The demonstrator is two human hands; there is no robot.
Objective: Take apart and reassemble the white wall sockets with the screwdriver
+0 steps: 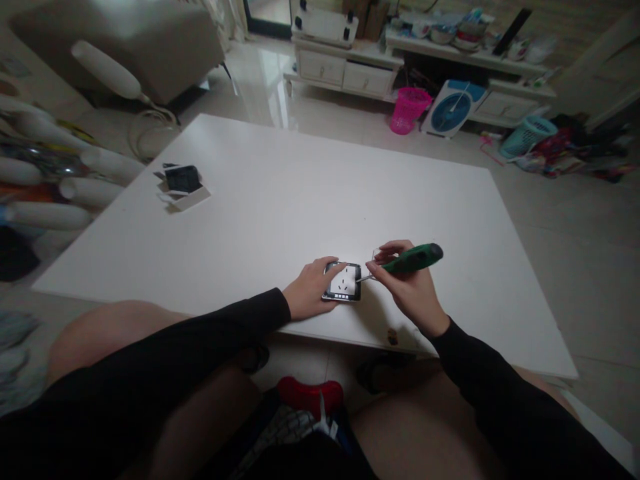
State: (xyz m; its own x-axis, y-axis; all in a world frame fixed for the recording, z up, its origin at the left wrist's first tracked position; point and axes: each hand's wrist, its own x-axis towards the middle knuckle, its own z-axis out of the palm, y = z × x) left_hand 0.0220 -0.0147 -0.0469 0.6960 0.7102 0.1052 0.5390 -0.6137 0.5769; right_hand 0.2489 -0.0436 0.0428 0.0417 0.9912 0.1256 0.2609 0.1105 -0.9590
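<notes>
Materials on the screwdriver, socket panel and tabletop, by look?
Screwdriver handle: probably plastic or rubber, solid green with a dark end; shaft likely metal, thin and greyish.
Socket panel: likely moulded plastic, smooth white face with slots; dark rim's material unclear.
Tabletop: painted or laminated, going by the even white and soft sheen; core hidden.

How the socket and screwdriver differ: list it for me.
The socket is squarish; the screwdriver is long and slim. The socket has a white face with dark edging; the screwdriver's handle is green with a dark end. The left hand holds the socket, the right hand the screwdriver. Both are in hand.
</notes>
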